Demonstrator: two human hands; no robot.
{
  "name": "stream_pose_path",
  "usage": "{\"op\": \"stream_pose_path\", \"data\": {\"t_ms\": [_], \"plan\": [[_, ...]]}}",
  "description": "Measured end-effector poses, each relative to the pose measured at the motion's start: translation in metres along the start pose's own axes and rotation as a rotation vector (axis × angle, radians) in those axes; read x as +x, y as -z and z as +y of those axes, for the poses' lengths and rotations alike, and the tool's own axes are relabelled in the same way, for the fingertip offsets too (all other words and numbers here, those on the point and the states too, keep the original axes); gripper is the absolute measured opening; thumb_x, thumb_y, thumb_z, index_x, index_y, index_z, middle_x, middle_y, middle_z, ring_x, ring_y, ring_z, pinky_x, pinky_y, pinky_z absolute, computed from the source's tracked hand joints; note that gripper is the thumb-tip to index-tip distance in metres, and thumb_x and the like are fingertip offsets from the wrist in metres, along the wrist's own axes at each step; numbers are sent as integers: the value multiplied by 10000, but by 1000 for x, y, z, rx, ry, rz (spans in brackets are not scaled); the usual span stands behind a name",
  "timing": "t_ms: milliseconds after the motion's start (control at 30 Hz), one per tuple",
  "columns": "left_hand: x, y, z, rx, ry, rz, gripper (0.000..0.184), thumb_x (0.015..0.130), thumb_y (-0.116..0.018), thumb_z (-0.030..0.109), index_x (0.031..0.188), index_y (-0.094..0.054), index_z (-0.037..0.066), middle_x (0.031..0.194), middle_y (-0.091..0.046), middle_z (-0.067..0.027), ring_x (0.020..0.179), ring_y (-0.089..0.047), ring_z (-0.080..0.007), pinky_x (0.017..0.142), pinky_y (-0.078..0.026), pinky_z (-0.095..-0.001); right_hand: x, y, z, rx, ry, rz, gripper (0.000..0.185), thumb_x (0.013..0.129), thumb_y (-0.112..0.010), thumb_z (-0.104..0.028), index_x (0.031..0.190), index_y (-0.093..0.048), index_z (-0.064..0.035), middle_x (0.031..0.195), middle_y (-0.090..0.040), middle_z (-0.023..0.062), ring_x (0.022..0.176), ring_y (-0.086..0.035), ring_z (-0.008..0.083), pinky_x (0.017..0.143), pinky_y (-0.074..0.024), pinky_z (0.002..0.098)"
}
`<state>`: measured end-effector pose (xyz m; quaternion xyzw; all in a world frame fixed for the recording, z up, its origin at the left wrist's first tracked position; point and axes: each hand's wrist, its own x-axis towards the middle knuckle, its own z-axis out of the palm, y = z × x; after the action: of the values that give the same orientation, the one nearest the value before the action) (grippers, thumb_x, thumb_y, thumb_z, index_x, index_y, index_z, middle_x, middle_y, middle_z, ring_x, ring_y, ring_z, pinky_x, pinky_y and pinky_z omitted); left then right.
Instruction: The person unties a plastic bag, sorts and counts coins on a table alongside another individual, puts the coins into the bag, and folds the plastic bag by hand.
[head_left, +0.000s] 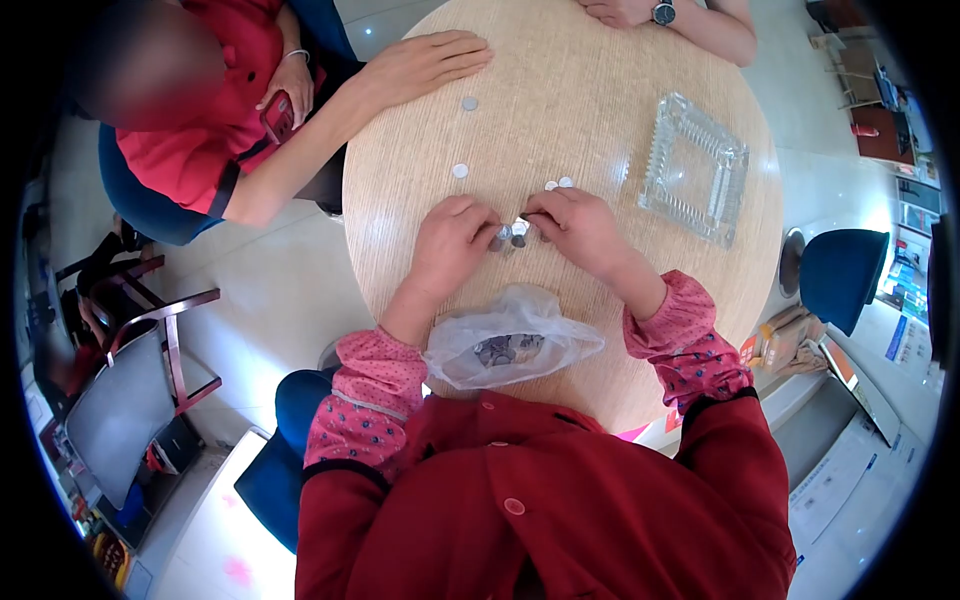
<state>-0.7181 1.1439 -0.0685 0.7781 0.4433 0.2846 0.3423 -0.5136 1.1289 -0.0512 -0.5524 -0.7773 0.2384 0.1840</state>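
Observation:
My left hand [455, 246] and my right hand [582, 230] are close together over the wooden table, fingers pinched. A small group of coins [519, 236] lies between them. The left fingertips close on a coin at the left side of this group. In the right fingertips is another coin, mostly covered by the fingers. Just beyond my right hand lie two coins [566, 183]; a single coin [460, 171] rests farther off to the left. Nearest my body, a clear plastic bag [570, 340] lies open with many coins [497, 349] inside.
A square glass tray [741, 190] stands on the round table [560, 80], at right. Another coin [469, 103] lies near a co-worker's hand [435, 58] at the left edge. A second person's forearm with a watch [663, 12] rests at the far edge. Blue chairs [845, 275] surround the table.

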Motion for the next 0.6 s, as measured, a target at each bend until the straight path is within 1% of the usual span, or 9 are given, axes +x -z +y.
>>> {"op": "stream_pose_path", "data": {"t_ms": [67, 100, 167, 300, 367, 400, 467, 600], "plan": [[-2, -1, -3, 6, -52, 24, 113, 702, -679, 25, 806, -639, 40, 776, -584, -98, 728, -568, -280, 632, -459, -372, 2, 4, 3, 118, 0, 18, 115, 765, -653, -151, 853, -649, -76, 766, -625, 104, 734, -612, 292, 648, -492, 379], [-3, -1, -4, 4, -49, 26, 113, 702, -679, 25, 806, -639, 40, 776, -584, -98, 728, -568, -280, 632, -459, -372, 4, 6, 3, 117, 1, 13, 115, 765, -653, -151, 853, -649, -76, 766, -625, 104, 734, -612, 292, 648, -492, 379], [-4, -2, -5, 20, -9, 30, 124, 711, -670, 87, 833, -655, 67, 782, -581, -84, 789, -572, -289, 709, -464, -397, 12, 12, 4, 274, -143, -35, 141, 796, -631, -165, 886, -672, -64, 802, -639, 121, 740, -615, 302, 672, -496, 366], [-8, -2, -4, -16, -5, 55, 156, 711, -673, 100, 867, -679, 95, 762, -558, -74, 773, -563, -275, 695, -460, -386, 51, 13, 4, 206, -145, -40, 159, 812, -617, -178, 908, -680, -68, 822, -642, 142, 742, -616, 316, 684, -496, 372], [-9, 2, -3, 9, -83, -1, 174, 702, -685, 115, 876, -693, 127, 759, -531, -59, 769, -550, -256, 679, -454, -373, 74, 1, 5, 206, -42, 71, 156, 809, -618, -189, 905, -683, -84, 822, -631, 147, 771, -614, 321, 702, -490, 387], [-9, 3, -4, 14, -85, 0, 174, 702, -685, 115, 876, -693, 127, 759, -531, -59, 769, -550, -256, 679, -454, -373, 84, -4, 5, 208, -39, 74, 156, 809, -618, -189, 905, -683, -84, 822, -631, 147, 771, -614, 321, 702, -490, 387], [-11, 3, -4, 58, -125, -24, 181, 688, -697, 126, 867, -698, 152, 772, -520, -48, 775, -540, -246, 676, -449, -364, 99, -13, 5, 24, -72, 46, 156, 818, -641, -189, 919, -685, -80, 835, -640, 118, 756, -624, 277, 685, -494, 336], [-10, -1, -6, 59, -116, -8, 180, 679, -701, 127, 858, -691, 137, 778, -522, -52, 788, -540, -253, 687, -452, -372, 104, -22, 12, 89, -90, 82, 154, 814, -644, -181, 932, -680, -88, 838, -628, 116, 769, -615, 278, 709, -491, 344]]}}
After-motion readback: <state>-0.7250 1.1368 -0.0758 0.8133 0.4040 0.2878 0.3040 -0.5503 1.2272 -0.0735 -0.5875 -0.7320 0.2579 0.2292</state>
